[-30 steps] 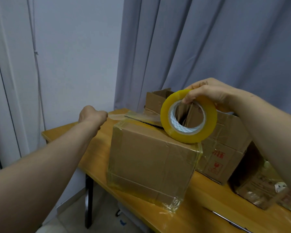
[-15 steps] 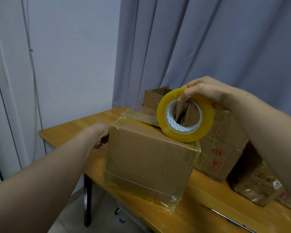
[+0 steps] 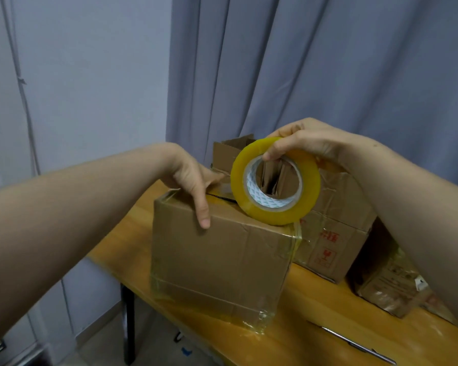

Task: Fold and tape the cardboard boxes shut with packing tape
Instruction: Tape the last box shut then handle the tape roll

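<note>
A closed cardboard box (image 3: 222, 262) wrapped with clear tape stands on the wooden table (image 3: 315, 307). My right hand (image 3: 310, 143) grips a yellow roll of packing tape (image 3: 275, 180), which stands upright on the box's top right corner. Tape runs from the roll down the box's right edge. My left hand (image 3: 193, 178) rests on the box's top with straight fingers, its thumb hanging over the front face.
Behind the front box sits a second cardboard box (image 3: 336, 233) with open flaps and red printing. A smaller worn box (image 3: 391, 289) lies at the right. A thin metal tool (image 3: 354, 344) lies near the table's front edge. Grey curtain and white wall behind.
My left hand has come up from the box's left side and now lies on the top. My right hand and the tape roll have barely moved.
</note>
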Demonstrator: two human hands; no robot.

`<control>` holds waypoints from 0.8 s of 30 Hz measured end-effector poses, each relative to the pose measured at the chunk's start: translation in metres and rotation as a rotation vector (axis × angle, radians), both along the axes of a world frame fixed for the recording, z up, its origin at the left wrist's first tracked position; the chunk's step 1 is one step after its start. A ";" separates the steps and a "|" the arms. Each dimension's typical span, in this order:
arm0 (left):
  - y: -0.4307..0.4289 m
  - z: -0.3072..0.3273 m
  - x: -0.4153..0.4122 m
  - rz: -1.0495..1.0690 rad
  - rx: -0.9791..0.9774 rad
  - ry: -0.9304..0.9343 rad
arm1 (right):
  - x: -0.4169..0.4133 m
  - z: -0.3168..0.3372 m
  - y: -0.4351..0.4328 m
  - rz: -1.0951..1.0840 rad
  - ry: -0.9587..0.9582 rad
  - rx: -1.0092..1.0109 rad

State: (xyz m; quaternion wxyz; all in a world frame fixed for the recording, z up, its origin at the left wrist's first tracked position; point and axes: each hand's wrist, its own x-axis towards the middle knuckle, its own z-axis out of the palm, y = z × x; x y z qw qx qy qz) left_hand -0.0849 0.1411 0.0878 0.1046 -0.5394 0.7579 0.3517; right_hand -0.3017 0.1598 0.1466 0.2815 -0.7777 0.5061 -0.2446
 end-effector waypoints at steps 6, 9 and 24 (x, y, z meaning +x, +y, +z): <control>-0.015 0.001 -0.007 -0.059 -0.030 -0.121 | -0.018 -0.004 -0.002 0.122 -0.074 0.089; -0.012 0.002 -0.005 -0.061 -0.089 -0.174 | -0.036 -0.022 -0.003 0.157 -0.248 0.110; -0.002 0.008 -0.006 -0.096 -0.158 -0.228 | -0.031 -0.018 0.007 0.161 -0.597 -0.063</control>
